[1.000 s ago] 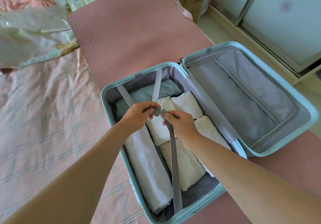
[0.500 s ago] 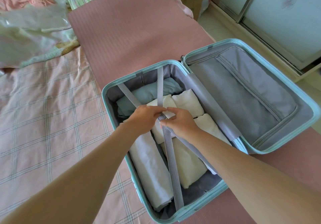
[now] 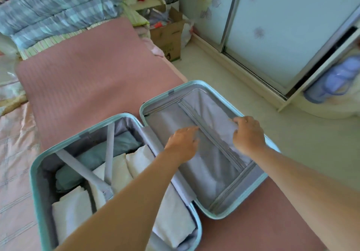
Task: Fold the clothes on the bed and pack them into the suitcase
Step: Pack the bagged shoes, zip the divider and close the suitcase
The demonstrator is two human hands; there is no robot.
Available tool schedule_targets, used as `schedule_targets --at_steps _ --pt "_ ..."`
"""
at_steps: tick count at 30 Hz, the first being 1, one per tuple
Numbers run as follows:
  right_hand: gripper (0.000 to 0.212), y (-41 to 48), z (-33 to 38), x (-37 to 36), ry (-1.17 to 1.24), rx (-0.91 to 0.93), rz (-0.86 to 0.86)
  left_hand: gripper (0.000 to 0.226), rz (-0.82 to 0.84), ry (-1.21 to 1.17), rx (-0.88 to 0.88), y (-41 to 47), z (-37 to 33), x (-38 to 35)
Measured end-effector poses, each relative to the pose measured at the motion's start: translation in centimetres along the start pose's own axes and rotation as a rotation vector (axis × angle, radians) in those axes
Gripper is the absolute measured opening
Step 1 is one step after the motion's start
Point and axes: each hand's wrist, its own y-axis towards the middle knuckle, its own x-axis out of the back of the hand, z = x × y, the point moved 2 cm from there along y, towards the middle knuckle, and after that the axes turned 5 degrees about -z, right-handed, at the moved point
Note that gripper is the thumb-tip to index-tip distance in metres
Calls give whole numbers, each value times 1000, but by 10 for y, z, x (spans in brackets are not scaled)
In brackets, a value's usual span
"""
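Already the folded clothes [image 3: 118, 170] lie in the left half of the open suitcase [image 3: 33, 172], which sits on the pink mat [image 3: 87, 79] of the bed. Two grey straps [image 3: 110, 149] run across them and converge near the left forearm, which hides where they meet.

Both hands are over the lid half. The left hand [image 3: 182, 143] reaches across the grey liner [image 3: 204, 172] with fingers straight and loose, holding nothing, its tips at or just above the zip [image 3: 214, 143]. The right hand [image 3: 248, 133] sits at the liner's far edge with fingers curled. Motion blur makes it impossible to tell whether it pinches the fabric or only rests there.

Packing looks all but finished, and the step in hand seems to be dealing with the lid side. If the lid is swung over while a corner of cloth stands above the rim, the cloth could catch in the seam. If the straps are not truly clipped, the stack could slide when the case is stood up.

By count there is one suitcase with two halves, two straps, one teal garment and four pale ones showing. More garments may lie under the arm. Beyond the bed stand a cardboard box [image 3: 167, 34] and pale wardrobe doors [image 3: 282, 26].
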Motion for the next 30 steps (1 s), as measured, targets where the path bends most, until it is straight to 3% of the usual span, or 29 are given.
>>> schedule_targets --at_steps 3,5,10,12,17,21,23,26,29,30 --pt "65 32 -46 -7 -104 -21 66 55 48 3 -7 42 -45 -34" --pt "65 48 -65 -18 -96 -58 161 58 60 19 -18 67 -66 -50" --pt "17 63 -83 -28 -85 -37 242 60 23 36 -68 104 -108 -68" --pt "9 58 -79 -19 -82 2 196 63 -24 70 -143 103 -122 -63" --pt "18 28 -59 37 -142 112 3 87 -178 349 -381 81 -142 -22" --pt "13 -2 -26 111 -254 206 -160 85 -251 443 -517 45 -146 31" --pt "11 -24 2 145 -318 245 -244 82 -344 422 -566 21 -148 60" --pt "32 -64 45 181 -303 252 -350 70 -466 440 -660 -22 -144 106" --pt "23 -123 97 215 -115 355 -516 44 -595 466 -748 -72 -126 149" --pt "16 -143 113 219 -76 356 -494 37 -610 500 -748 -92 -118 162"
